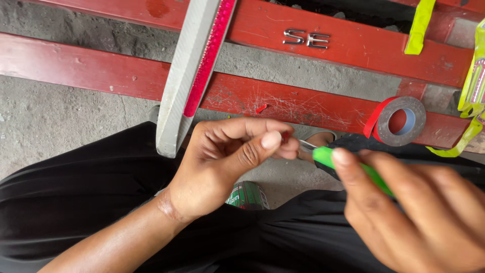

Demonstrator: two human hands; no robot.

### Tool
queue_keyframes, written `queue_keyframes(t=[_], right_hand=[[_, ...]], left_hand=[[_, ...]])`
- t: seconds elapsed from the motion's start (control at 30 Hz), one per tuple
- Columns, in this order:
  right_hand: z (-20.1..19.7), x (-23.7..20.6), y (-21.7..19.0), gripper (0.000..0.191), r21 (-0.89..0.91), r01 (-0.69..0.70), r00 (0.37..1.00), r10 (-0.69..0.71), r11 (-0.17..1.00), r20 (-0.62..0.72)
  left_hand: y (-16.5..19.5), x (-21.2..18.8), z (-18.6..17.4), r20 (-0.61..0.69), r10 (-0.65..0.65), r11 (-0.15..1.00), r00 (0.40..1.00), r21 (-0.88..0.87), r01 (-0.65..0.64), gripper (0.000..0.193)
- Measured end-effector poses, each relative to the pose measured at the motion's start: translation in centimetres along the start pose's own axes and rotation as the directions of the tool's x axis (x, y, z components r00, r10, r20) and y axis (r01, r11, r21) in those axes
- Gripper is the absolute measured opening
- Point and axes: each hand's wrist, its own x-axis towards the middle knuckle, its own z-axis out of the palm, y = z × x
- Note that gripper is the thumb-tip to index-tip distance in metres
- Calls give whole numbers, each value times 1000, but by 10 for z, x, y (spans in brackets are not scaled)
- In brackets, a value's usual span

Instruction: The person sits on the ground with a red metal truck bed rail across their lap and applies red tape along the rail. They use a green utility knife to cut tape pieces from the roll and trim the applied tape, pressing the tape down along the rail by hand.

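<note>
Hands meet at frame centre over the person's lap, clad in black cloth. Left hand (230, 162) is curled nearly closed, thumb and forefinger pinching a small red scrap of tape (286, 136) at its tip. Right hand (414, 212) is closed around a green-handled cutting tool (348, 169); whether it is scissors or a knife cannot be told. The tool's long axis runs from 4 o'clock to 10 o'clock, its metal tip (307, 146) just beside the scrap, at the scrap's 4 o'clock. The left hand is the nearer to the scrap and touches it.

The scrap is tiny, bright red and mostly hidden by the fingertips.

Beyond, at 12 o'clock, a grey strip faced with pink reflective tape (194, 76) leans across red painted wooden rails (101, 71). A roll of red tape (400, 121) rests on the rails at 2 o'clock; yellow-green tape strips (419, 28) hang further right.
</note>
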Motion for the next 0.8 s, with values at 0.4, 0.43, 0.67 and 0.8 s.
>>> queue_keyframes(t=[0.4,0.43,0.67,0.8], right_hand=[[7,23,-20,23,651,-562,767,616,510,180],[8,26,-21,24,648,-542,784,600,535,160],[15,34,-20,30,610,-302,894,441,733,-87],[11,34,-20,30,550,-267,922,375,791,-91]], left_hand=[[1,1,8,23,57,998,998,-6,-57,25],[-1,2,9,27,70,997,997,-13,-70,25],[-4,-1,17,-35,46,999,998,-7,-46,25],[-4,-4,14,-86,21,995,996,102,-12,27]])
